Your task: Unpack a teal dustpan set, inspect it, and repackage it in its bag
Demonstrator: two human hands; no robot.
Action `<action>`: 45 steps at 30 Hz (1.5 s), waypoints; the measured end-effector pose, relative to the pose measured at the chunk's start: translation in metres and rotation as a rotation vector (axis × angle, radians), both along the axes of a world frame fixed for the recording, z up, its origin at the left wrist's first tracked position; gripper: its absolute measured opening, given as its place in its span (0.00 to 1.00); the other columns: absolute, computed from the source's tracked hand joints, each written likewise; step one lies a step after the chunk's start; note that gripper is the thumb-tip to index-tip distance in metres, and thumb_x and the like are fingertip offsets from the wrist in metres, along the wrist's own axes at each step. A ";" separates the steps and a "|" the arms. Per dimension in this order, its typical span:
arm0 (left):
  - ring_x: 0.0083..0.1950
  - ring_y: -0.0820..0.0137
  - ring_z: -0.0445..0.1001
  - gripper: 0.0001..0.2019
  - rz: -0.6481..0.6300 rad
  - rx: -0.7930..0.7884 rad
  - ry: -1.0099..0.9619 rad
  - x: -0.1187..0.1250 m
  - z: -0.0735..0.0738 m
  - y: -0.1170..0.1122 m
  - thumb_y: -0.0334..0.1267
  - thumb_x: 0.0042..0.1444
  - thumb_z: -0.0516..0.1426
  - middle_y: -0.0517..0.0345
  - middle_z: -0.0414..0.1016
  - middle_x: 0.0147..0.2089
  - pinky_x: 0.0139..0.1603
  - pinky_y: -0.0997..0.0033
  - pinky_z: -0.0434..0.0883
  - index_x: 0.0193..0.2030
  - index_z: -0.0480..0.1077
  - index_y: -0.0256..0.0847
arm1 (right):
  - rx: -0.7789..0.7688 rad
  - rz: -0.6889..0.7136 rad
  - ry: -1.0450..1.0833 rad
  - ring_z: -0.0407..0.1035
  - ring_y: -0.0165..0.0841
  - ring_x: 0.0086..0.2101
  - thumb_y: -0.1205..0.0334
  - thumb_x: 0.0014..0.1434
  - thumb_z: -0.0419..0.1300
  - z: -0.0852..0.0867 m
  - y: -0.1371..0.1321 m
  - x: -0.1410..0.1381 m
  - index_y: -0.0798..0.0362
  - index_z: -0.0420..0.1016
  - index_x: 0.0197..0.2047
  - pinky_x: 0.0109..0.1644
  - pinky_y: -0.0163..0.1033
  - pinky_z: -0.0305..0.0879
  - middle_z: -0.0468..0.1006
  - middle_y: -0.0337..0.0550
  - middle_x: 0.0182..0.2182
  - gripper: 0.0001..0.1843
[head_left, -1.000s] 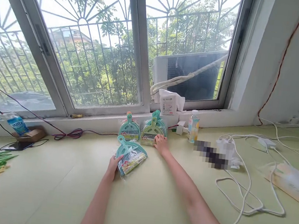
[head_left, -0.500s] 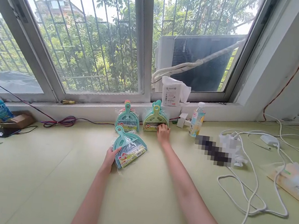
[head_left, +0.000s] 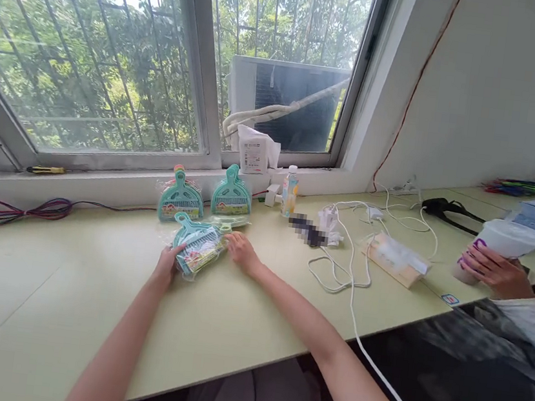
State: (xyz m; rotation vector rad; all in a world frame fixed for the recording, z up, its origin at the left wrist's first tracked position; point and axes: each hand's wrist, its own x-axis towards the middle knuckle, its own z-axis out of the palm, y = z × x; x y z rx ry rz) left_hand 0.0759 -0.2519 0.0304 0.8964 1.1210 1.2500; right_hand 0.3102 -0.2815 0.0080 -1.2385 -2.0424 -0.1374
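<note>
My left hand [head_left: 166, 265] grips the near edge of a teal mini brush-and-dustpan set [head_left: 196, 247] in clear wrap, lying flat on the pale green table [head_left: 64, 305]. My right hand [head_left: 242, 251] lies just to its right, fingers curled on the wrap of a light green dustpan set [head_left: 225, 224] that lies flat behind it. Two more teal dustpan sets [head_left: 180, 197] [head_left: 232, 193] lean upright against the window ledge.
A small bottle [head_left: 289, 191], a white packet [head_left: 254, 152], white cables [head_left: 351, 269] and a tissue pack [head_left: 394, 258] lie to the right. Another person's hand [head_left: 493, 270] holds a white cup [head_left: 507, 238] at far right. The table's front edge runs near my body.
My right hand has drawn back from the ledge, and the green set now lies flat by the teal one. The view swung right; another person's hand and cup came into sight.
</note>
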 end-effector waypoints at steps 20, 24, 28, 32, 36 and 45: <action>0.31 0.69 0.76 0.19 0.071 -0.036 -0.018 -0.023 -0.012 0.018 0.36 0.50 0.62 0.53 0.75 0.37 0.38 0.68 0.75 0.49 0.67 0.38 | -0.113 -0.187 0.342 0.67 0.37 0.49 0.68 0.66 0.44 0.015 0.104 0.005 0.51 0.74 0.49 0.53 0.40 0.61 0.74 0.48 0.48 0.19; 0.30 0.70 0.75 0.19 0.080 -0.032 -0.036 -0.022 -0.009 0.014 0.35 0.49 0.62 0.54 0.75 0.37 0.34 0.69 0.74 0.49 0.66 0.38 | -0.138 -0.115 0.250 0.68 0.37 0.46 0.70 0.65 0.46 0.007 0.072 0.004 0.51 0.76 0.45 0.50 0.40 0.61 0.76 0.46 0.43 0.18; 0.30 0.70 0.75 0.24 -0.024 0.032 -0.076 -0.015 -0.001 0.004 0.36 0.47 0.64 0.56 0.76 0.39 0.30 0.71 0.73 0.52 0.65 0.42 | -0.013 -0.027 0.357 0.69 0.36 0.39 0.67 0.67 0.44 0.008 0.022 -0.007 0.54 0.74 0.45 0.45 0.39 0.62 0.76 0.46 0.36 0.17; 0.38 0.70 0.76 0.26 -0.144 0.117 -0.171 0.007 0.007 -0.010 0.34 0.48 0.63 0.57 0.76 0.46 0.36 0.72 0.74 0.56 0.64 0.45 | 0.006 0.140 0.177 0.70 0.34 0.38 0.66 0.65 0.49 0.010 -0.049 -0.012 0.51 0.76 0.44 0.45 0.38 0.60 0.79 0.43 0.35 0.14; 0.46 0.66 0.75 0.27 -0.247 0.190 -0.215 0.034 0.012 -0.028 0.35 0.50 0.62 0.54 0.74 0.51 0.44 0.69 0.73 0.58 0.63 0.43 | -0.158 -0.009 0.255 0.69 0.30 0.28 0.65 0.62 0.53 0.016 -0.094 -0.004 0.49 0.77 0.42 0.38 0.34 0.59 0.78 0.37 0.26 0.12; 0.49 0.67 0.73 0.31 -0.248 0.247 -0.185 0.045 0.015 -0.044 0.37 0.48 0.63 0.55 0.73 0.53 0.40 0.72 0.72 0.59 0.60 0.44 | -0.691 0.137 1.136 0.75 0.31 0.28 0.55 0.60 0.56 0.033 -0.077 0.013 0.55 0.68 0.48 0.27 0.33 0.69 0.79 0.45 0.36 0.16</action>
